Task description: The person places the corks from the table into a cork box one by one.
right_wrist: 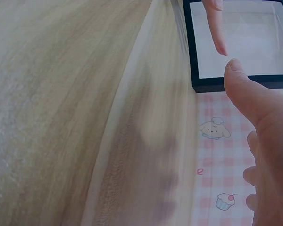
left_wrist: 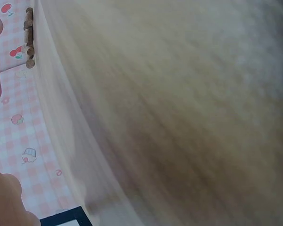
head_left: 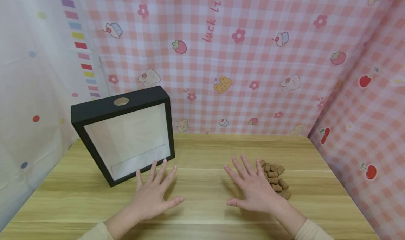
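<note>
With fingers spread, my left hand (head_left: 154,194) is over the wooden table, its fingertips near the lower edge of a black box frame (head_left: 120,108). The frame stands upright, with a clear front, a pale back and a round hole in its top. My right hand (head_left: 253,190), fingers also spread, is palm down beside a small heap of brown cork-like pieces (head_left: 273,180); it partly covers them in the head view. Neither hand holds anything. In the right wrist view, the thumb (right_wrist: 245,89) overlaps the frame (right_wrist: 212,84) only by line of sight.
The wood-grain table (head_left: 202,212) spans the space in front of me. Behind it hangs a pink checked cloth (head_left: 202,67), which also covers the right side. A white dotted cloth (head_left: 34,85) hangs at the left, close to the frame.
</note>
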The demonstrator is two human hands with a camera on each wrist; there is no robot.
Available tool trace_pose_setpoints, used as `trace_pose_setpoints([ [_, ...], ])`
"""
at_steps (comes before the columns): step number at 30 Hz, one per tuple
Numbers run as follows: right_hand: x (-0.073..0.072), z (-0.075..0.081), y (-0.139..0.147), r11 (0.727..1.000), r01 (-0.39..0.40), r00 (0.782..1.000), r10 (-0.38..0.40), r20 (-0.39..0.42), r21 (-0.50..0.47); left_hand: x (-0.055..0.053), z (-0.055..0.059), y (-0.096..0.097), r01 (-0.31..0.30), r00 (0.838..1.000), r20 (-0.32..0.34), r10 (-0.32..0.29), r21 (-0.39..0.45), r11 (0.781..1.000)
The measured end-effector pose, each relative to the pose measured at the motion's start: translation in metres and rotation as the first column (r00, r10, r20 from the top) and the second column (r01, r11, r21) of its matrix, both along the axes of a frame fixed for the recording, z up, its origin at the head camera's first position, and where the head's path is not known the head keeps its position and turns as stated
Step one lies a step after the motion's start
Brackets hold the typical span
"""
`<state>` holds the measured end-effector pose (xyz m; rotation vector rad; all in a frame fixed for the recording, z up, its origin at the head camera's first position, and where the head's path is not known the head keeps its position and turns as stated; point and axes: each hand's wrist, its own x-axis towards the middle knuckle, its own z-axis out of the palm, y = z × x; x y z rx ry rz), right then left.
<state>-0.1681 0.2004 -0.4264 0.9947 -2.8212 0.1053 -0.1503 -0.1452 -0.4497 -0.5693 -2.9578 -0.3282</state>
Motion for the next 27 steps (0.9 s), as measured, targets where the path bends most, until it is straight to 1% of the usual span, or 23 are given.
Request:
trace_pose_setpoints([
  [6, 0.001, 0.0, 0.001, 1.0, -0.006, 1.0, 0.006, -0.01, -0.016, -0.001, -0.001, 0.001, 0.002, 1.0, -0.003, -0.002, 0.006, 1.0],
  [12, 0.002, 0.0, 0.001, 1.0, -0.01, 1.0, 0.009, -0.027, -0.027, 0.0, 0.0, 0.002, 0.018, 1.0, -0.016, -0.018, 0.009, 1.0],
  [17, 0.001, 0.0, 0.002, 0.998, -0.011, 0.998, 0.008, -0.055, -0.057, 0.001, 0.002, 0.001, 0.04, 0.998, -0.049, -0.039, 0.008, 0.999],
  [20, 0.001, -0.001, 0.003, 0.996, -0.009, 0.999, 0.005, -0.045, -0.09, 0.002, 0.003, 0.001, 0.062, 0.994, -0.086, -0.061, 0.01, 0.998],
  [22, 0.001, -0.003, 0.004, 0.994, -0.006, 0.999, 0.002, -0.034, -0.113, 0.003, 0.003, -0.001, 0.076, 0.991, -0.111, -0.072, 0.028, 0.997],
  [25, 0.001, -0.006, 0.007, 0.982, 0.001, 1.0, -0.003, -0.009, -0.189, 0.003, 0.003, -0.005, 0.094, 0.986, -0.145, -0.082, 0.076, 0.993],
  [27, 0.002, -0.007, 0.009, 0.966, 0.004, 1.0, -0.003, 0.004, -0.259, 0.003, 0.003, -0.009, 0.102, 0.983, -0.165, -0.082, 0.115, 0.988],
])
